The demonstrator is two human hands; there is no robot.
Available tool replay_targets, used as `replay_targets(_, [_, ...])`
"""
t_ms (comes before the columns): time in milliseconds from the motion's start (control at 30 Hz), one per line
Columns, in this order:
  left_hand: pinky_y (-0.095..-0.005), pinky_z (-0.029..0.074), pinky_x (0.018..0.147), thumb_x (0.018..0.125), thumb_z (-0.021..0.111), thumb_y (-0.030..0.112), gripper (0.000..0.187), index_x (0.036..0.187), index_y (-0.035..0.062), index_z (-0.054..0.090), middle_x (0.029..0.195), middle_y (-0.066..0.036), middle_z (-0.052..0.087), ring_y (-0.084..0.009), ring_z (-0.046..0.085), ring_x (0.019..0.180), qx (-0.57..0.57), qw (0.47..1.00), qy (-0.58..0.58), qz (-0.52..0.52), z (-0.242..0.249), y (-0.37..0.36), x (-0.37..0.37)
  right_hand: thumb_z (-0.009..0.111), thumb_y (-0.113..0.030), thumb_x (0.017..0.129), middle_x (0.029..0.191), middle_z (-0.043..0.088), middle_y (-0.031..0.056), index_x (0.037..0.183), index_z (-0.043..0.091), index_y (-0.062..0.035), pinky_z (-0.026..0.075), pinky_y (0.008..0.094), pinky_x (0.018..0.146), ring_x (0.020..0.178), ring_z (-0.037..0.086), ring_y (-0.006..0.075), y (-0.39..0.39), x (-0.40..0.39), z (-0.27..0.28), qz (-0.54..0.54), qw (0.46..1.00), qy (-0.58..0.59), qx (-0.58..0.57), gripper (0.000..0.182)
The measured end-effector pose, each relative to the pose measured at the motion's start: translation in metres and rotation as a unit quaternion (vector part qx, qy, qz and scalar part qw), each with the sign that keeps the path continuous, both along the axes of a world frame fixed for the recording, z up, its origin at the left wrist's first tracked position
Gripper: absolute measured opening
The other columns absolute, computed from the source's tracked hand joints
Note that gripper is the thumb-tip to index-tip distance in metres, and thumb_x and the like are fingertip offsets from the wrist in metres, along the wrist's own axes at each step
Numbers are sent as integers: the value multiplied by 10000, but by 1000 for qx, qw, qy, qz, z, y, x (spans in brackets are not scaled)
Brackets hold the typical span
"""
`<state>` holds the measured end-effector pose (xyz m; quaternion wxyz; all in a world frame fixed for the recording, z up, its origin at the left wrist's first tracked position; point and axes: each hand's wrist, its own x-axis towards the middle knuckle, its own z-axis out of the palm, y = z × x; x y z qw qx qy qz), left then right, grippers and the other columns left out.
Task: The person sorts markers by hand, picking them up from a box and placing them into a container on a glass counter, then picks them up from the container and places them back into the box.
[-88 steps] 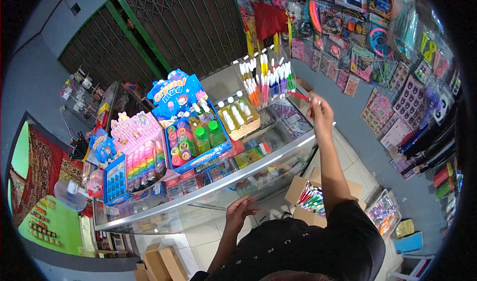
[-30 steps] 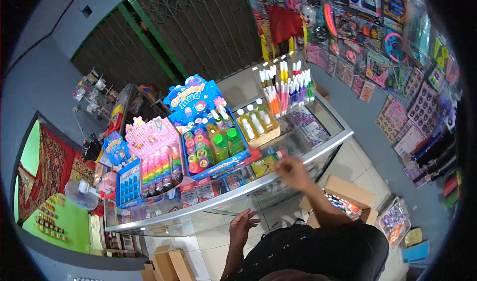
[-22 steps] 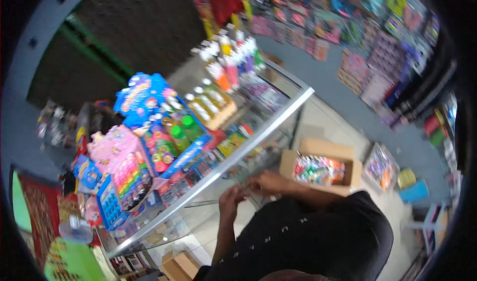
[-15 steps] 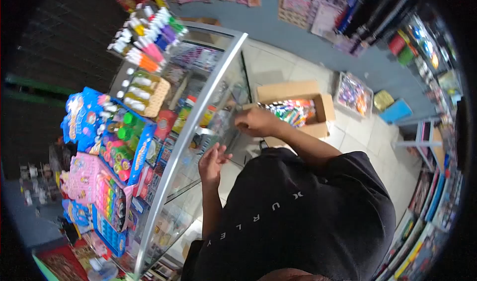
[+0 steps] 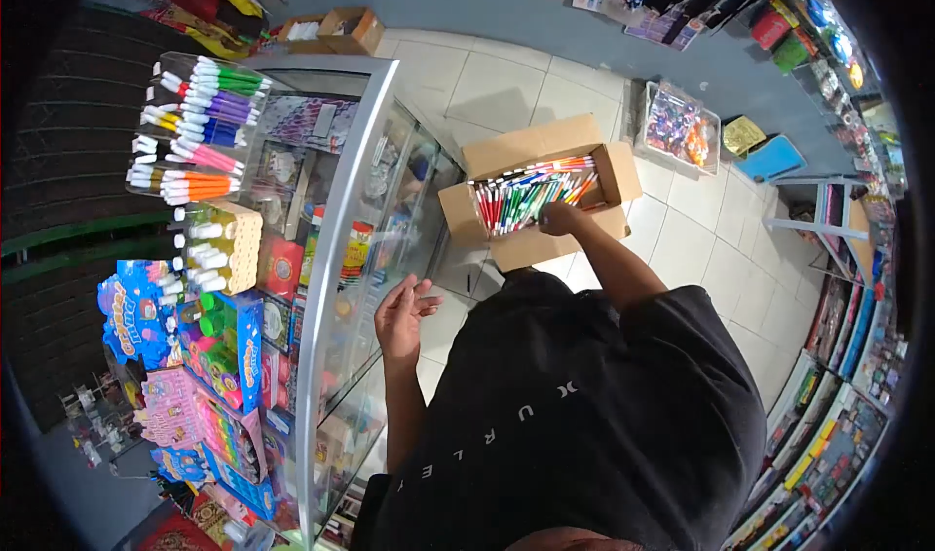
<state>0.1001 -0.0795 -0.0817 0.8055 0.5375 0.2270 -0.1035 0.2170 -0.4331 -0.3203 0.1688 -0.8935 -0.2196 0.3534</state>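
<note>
My right hand reaches down to the near edge of an open cardboard box on the floor. Its fingertips point into the box and are mostly hidden, so whether they grip anything does not show. Many marker pens with coloured barrels and pale ends lie heaped inside, just ahead of that hand. Beside the glass display case, my left hand is raised palm up, with loosely bent fingers apart and nothing in them.
Upright markers fill a clear holder on the case, near bottles in a woven tray and boxed toys. A clear bin of small packets stands on the floor by the wall. Stocked shelves line the right side.
My right hand has moved from beside the glass case rightward to the marker box. My left hand stays raised by the case, still open. The camera view has shifted.
</note>
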Motion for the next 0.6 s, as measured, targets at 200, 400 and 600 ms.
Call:
replay_targets(200, [-364,564,690,934,551,171,366,1227,-44,504,1019,-172,660,-319,690,780,49,995,72,55,-1,-18,9,642,-342,776,886,681,145,793,685,-86,509,421,749,866,645,288,-54,-36,-192,286,949,66,-114,260])
replay_targets(400, [-346,559,666,947,542,184,371,1237,-42,494,1046,-178,656,-314,691,782,46,985,134,96,-13,-28,10,688,-244,748,871,659,128,967,653,-114,508,373,691,800,630,221,-3,5,-111,-15,955,280,-95,257])
replay_targets(600, [-314,554,674,957,538,180,351,1238,-29,516,1049,-176,662,-290,698,794,71,968,202,128,-14,-33,13,643,-119,730,891,648,153,930,638,-83,517,386,758,880,638,280,23,13,-162,-253,960,103,55,204])
